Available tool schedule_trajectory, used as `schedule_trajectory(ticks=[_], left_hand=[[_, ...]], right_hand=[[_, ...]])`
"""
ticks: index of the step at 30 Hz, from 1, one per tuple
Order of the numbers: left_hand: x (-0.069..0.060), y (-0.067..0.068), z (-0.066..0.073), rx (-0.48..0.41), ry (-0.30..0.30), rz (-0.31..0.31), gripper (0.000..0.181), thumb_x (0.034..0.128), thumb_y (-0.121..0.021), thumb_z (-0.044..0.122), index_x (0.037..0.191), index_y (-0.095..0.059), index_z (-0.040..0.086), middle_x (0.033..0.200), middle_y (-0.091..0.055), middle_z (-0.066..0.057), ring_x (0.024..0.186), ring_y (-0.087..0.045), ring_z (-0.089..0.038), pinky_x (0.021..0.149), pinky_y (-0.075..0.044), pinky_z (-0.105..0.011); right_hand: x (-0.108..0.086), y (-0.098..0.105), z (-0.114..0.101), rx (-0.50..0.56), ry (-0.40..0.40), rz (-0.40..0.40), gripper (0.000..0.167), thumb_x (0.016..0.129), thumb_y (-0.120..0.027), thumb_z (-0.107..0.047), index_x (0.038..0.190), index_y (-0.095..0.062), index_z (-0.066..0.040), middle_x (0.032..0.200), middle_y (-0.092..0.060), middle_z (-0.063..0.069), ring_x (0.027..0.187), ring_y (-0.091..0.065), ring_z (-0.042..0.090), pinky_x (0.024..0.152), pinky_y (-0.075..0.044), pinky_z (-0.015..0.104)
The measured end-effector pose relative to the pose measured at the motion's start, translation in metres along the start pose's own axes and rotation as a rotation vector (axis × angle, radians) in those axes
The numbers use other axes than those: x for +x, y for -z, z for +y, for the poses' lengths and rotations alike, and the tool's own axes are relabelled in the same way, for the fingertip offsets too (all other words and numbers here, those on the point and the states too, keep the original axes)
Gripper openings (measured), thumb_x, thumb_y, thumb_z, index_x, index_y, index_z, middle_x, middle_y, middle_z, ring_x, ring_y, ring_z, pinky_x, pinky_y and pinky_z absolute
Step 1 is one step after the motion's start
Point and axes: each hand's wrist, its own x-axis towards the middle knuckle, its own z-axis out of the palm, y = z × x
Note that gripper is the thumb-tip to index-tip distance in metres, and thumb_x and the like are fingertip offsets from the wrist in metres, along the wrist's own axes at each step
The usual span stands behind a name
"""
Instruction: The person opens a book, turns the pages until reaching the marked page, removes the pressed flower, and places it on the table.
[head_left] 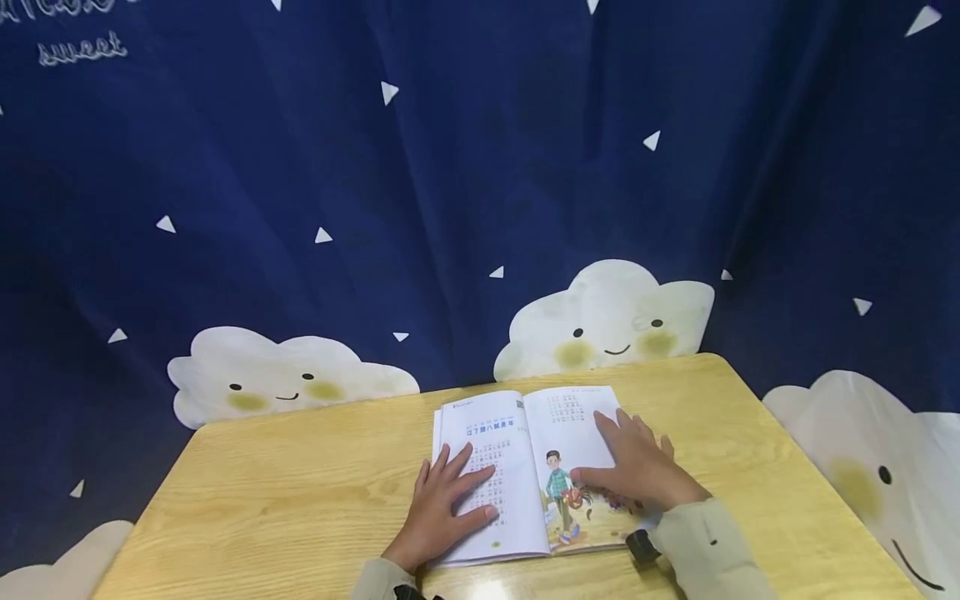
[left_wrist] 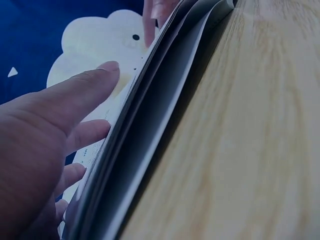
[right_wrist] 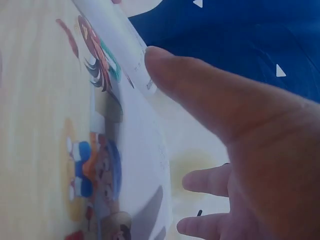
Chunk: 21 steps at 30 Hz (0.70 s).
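Observation:
An open book (head_left: 517, 533) lies on the wooden table in the head view, its left page printed with text and its right page with a picture of a figure holding a rooster. My left hand (head_left: 442, 512) rests on the left page with fingers spread. Over the right page's outer part is my right hand (head_left: 641, 462), its thumb and fingers apart. In the left wrist view, the book's page edges (left_wrist: 145, 110) show beside the left hand (left_wrist: 30, 150). The right wrist view has the right hand (right_wrist: 270, 145) by the illustrated page (right_wrist: 140, 135).
The wooden table (head_left: 300, 483) extends on both sides of the book. Behind it hangs a dark blue curtain (head_left: 480, 167) with white triangles and smiling clouds (head_left: 607, 308). A small black device (head_left: 642, 547) sits at the right wrist.

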Motion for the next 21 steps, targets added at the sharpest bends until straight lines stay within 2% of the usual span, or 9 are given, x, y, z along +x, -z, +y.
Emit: schedule_trajectory(ticks=[7, 11, 16, 21], left_hand=[[0.001, 0.003, -0.002, 0.001, -0.008, -0.008, 0.051, 0.0867, -0.06, 0.058, 0.131, -0.061, 0.032, 0.152, -0.038, -0.01, 0.142, -0.018, -0.046, 0.107, -0.007, -0.069], [-0.003, 0.003, -0.003, -0.012, 0.006, 0.003, 0.05, 0.0865, -0.061, 0.056, 0.13, -0.062, 0.032, 0.151, -0.039, -0.01, 0.142, -0.018, -0.046, 0.107, -0.006, -0.07], [-0.003, 0.004, -0.001, -0.025, 0.029, -0.014, 0.051, 0.0861, -0.062, 0.057, 0.131, -0.061, 0.032, 0.152, -0.037, -0.009, 0.143, -0.016, -0.044, 0.107, -0.004, -0.069], [0.001, 0.002, 0.001, -0.018, 0.008, -0.01, 0.051, 0.0858, -0.063, 0.055, 0.131, -0.061, 0.032, 0.152, -0.037, -0.009, 0.143, -0.016, -0.044, 0.108, -0.005, -0.069]], right_hand=[[0.003, -0.002, 0.002, 0.01, 0.004, -0.003, 0.11, 0.068, -0.069, -0.072, 0.149, -0.034, -0.006, 0.153, -0.017, 0.034, 0.138, -0.008, 0.056, 0.1, -0.001, 0.078], [0.003, -0.007, 0.001, 0.012, 0.016, -0.006, 0.107, 0.07, -0.068, -0.071, 0.148, -0.036, -0.005, 0.152, -0.019, 0.034, 0.138, -0.01, 0.056, 0.1, -0.003, 0.078], [0.004, -0.011, 0.002, -0.009, 0.013, -0.014, 0.107, 0.07, -0.068, -0.071, 0.148, -0.035, -0.006, 0.153, -0.019, 0.033, 0.139, -0.012, 0.055, 0.099, -0.004, 0.079], [0.004, -0.013, 0.008, 0.004, 0.013, -0.005, 0.11, 0.067, -0.072, -0.069, 0.149, -0.034, -0.005, 0.154, -0.015, 0.032, 0.139, -0.007, 0.055, 0.099, -0.002, 0.079]])
